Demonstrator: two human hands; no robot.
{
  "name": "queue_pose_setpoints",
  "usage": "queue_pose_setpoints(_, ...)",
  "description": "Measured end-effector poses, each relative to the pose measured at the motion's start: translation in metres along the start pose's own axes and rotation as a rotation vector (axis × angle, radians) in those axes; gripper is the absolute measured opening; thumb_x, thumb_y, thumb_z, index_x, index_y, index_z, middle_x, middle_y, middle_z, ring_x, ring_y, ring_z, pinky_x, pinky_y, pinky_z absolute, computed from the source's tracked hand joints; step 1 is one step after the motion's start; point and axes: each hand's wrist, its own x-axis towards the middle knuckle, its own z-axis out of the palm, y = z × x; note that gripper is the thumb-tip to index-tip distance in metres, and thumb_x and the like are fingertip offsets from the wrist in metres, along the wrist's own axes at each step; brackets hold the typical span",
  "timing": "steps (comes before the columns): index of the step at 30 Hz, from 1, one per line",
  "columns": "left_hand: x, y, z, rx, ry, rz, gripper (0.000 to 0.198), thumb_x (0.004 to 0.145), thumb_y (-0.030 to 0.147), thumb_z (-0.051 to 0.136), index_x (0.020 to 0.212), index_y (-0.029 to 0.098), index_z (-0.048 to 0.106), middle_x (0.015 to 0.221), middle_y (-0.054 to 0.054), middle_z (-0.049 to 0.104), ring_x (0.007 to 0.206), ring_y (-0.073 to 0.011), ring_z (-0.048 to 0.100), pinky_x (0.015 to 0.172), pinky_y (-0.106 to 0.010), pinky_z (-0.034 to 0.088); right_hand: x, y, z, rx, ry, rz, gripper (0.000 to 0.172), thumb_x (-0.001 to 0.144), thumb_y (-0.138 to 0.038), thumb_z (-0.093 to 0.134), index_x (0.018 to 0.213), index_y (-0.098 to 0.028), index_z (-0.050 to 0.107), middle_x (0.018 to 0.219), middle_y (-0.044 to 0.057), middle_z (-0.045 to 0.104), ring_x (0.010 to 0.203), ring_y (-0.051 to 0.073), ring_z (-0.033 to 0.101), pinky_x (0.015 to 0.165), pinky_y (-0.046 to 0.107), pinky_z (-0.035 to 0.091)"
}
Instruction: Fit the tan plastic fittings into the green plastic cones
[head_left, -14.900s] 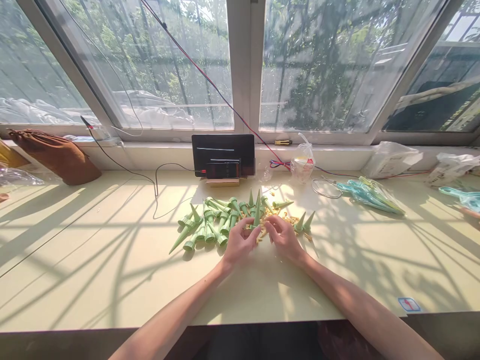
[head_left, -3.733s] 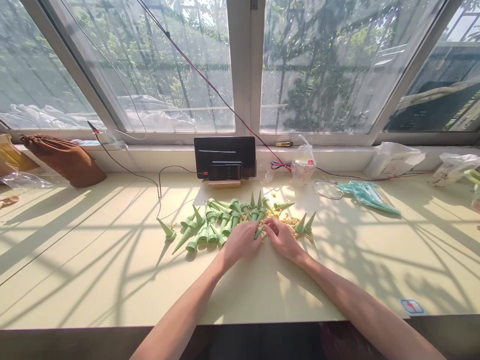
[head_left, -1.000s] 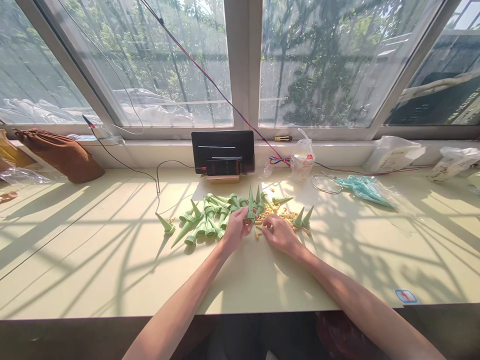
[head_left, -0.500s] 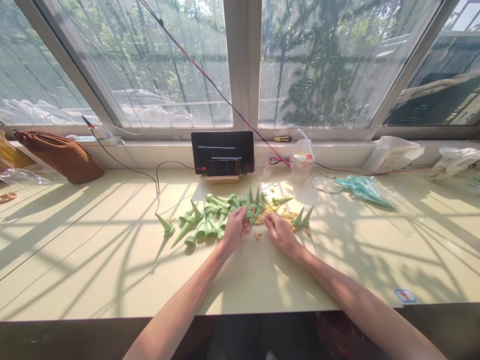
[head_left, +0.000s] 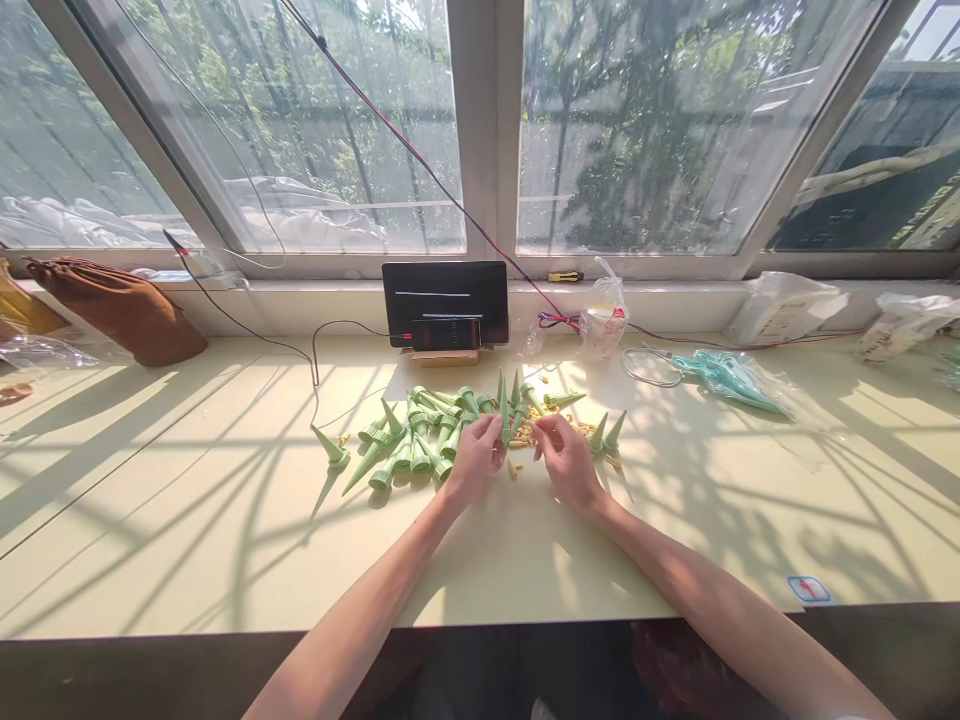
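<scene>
Left hand (head_left: 476, 462): fingers (head_left: 490, 430) drawn in narrow, thumb and forefinger closed on a green cone (head_left: 503, 410). The cone is near upright, tip up; its lower end is partly covered by the grip. Right hand (head_left: 568, 468): thumb and forefinger bent, their tips close together, just to the right of the held cone and apart from it. From where I stand I cannot tell whether anything small is pinched there.

Yellow pieces (head_left: 520, 438) lie scattered on the counter (head_left: 225, 560) behind and between the hands; a loose yellow piece (head_left: 514, 468) sits nearer the person, in the gap between them. To the left hand's left, a heap of green cones (head_left: 420, 430), most lying tilted or on their sides. Two standing cones (head_left: 606, 433), tips up, are beyond the right hand, on its right. One lone cone (head_left: 332, 450) leans at the far left of the heap. Behind the heap: a tablet (head_left: 444, 285) propped up, with a phone (head_left: 446, 334) in front.
</scene>
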Motion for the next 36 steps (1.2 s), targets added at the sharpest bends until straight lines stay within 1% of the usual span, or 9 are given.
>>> queue_pose_setpoints(6,-0.0014,-0.001,0.0023,0.048,-0.038,0.026,0.039,0.083,0.056,0.064,0.08,0.018,0.056,0.045,0.007,0.041,0.035,-0.0065,0.033,0.035,-0.019,0.022,0.0001,0.0018,-0.0001,-0.015,-0.041,-0.032,0.02,0.097,-0.039,0.053,0.091,-0.021,0.058,0.085,0.003,0.065,0.056,0.014,0.058,0.055,0.027,0.047)
queue_pose_setpoints(13,-0.0014,-0.0028,0.0017,0.08,-0.059,0.057,0.039,0.084,0.056,0.063,0.082,0.017,0.056,0.051,0.005,0.048,0.036,-0.0068,0.037,0.035,-0.02,0.024,0.0,0.006,0.0008,-0.041,-0.069,-0.041,0.02,0.097,-0.038,0.053,0.09,-0.021,0.059,0.087,0.004,0.066,0.056,0.013,0.057,0.054,0.026,0.047)
queue_pose_setpoints(21,-0.0032,0.0002,0.0026,0.16,-0.041,0.103,0.036,0.086,0.054,0.061,0.083,0.018,0.057,0.043,0.008,0.04,0.035,-0.0069,0.036,0.036,-0.019,0.025,-0.0002,0.0091,0.0009,-0.031,-0.052,-0.037,0.018,0.096,-0.037,0.055,0.092,-0.021,0.061,0.088,0.004,0.066,0.056,0.013,0.057,0.054,0.026,0.048)
queue_pose_setpoints(25,-0.0039,0.0005,0.003,0.201,-0.036,0.14,0.036,0.087,0.053,0.061,0.083,0.018,0.058,0.046,0.007,0.041,0.037,-0.0065,0.038,0.037,-0.019,0.028,0.0004,0.0081,0.0002,-0.022,-0.031,-0.028,0.019,0.094,-0.039,0.057,0.098,-0.02,0.06,0.089,0.004,0.066,0.055,0.013,0.058,0.052,0.027,0.049)
queue_pose_setpoints(30,-0.0049,0.0017,0.0038,0.242,-0.014,0.156,0.035,0.087,0.052,0.061,0.084,0.017,0.06,0.05,0.006,0.043,0.037,-0.006,0.038,0.038,-0.02,0.028,0.0004,0.0069,-0.001,0.005,-0.027,-0.016,0.027,0.094,-0.041,0.058,0.111,-0.02,0.058,0.086,0.004,0.065,0.053,0.013,0.059,0.051,0.027,0.05)
queue_pose_setpoints(36,-0.0038,-0.0017,0.0023,0.275,-0.012,0.173,0.034,0.088,0.051,0.061,0.087,0.017,0.061,0.052,0.006,0.044,0.039,-0.006,0.039,0.04,-0.019,0.03,0.0007,0.0078,-0.0017,-0.014,-0.032,-0.015,0.032,0.093,-0.04,0.058,0.117,-0.019,0.064,0.088,0.005,0.066,0.052,0.012,0.058,0.052,0.027,0.051)
